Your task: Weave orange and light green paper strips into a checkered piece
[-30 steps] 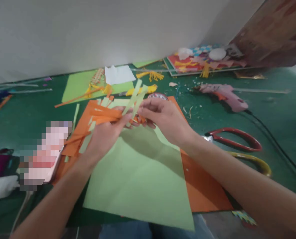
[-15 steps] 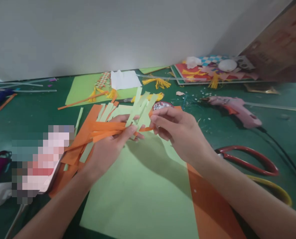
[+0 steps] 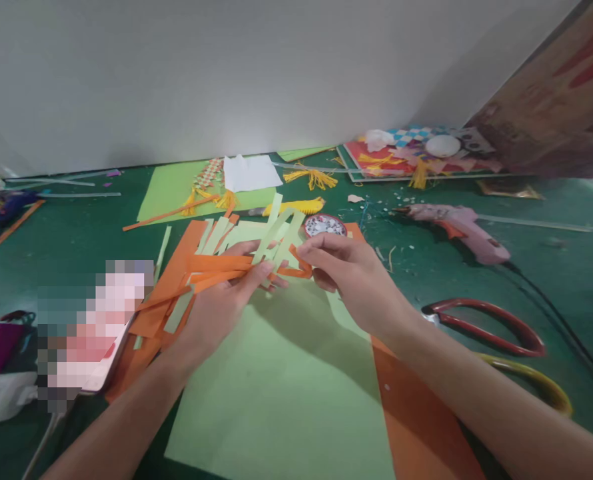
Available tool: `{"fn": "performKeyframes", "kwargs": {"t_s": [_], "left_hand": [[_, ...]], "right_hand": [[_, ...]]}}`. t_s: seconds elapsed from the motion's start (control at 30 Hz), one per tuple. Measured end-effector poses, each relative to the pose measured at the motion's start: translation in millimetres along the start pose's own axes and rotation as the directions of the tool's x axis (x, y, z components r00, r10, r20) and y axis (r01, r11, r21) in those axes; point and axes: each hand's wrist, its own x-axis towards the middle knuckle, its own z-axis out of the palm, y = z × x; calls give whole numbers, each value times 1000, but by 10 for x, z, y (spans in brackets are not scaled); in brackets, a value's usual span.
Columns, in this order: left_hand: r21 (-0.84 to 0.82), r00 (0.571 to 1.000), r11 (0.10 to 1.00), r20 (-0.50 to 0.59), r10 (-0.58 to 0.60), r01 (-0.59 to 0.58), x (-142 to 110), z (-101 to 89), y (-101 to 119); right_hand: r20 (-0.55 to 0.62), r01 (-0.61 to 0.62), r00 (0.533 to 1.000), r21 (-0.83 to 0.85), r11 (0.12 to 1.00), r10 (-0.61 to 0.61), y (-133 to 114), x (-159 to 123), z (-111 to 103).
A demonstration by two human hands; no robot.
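Note:
Orange paper strips [image 3: 221, 263] and pale green paper strips [image 3: 290, 230] cross each other in my left hand [image 3: 241, 283], its thumb pressed over the crossing. My right hand [image 3: 344, 263] pinches the end of an orange strip [image 3: 296, 271] that bends back toward the crossing. Both hands are above a large pale green sheet [image 3: 281, 393], which lies over an orange sheet [image 3: 426, 420]. More loose strips, green and orange, lie under and left of my left wrist. Part of the crossing is hidden by my fingers.
A pink glue gun [image 3: 461, 230] and scissors with red and yellow handles [image 3: 496, 327] lie at right. Behind are a yellow cutter [image 3: 296, 207], a round tin of small pieces [image 3: 325, 225] and a white paper [image 3: 252, 174]. A phone [image 3: 96, 333] lies at left.
The orange strip held by my right hand now shows a sharper fold, its end raised at my fingertips. The left hand keeps its hold; the whole view has shifted slightly.

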Motion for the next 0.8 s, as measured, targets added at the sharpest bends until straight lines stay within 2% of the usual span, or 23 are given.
{"fn": "performKeyframes", "kwargs": {"t_s": [0.3,0.6,0.8], "left_hand": [[-76,1000,997,19,-14,16,4,11,-41],[-84,999,996,12,-32,33,-4,16,-49],[-12,999,999,-6,-36,36,-7,5,4]], "right_hand": [[13,4,1000,6,1000,-4,1,-7,2],[25,51,998,-33,998,-50,29,-20,-7],[28,56,998,-50,997,-54,22,-24,6]]}}
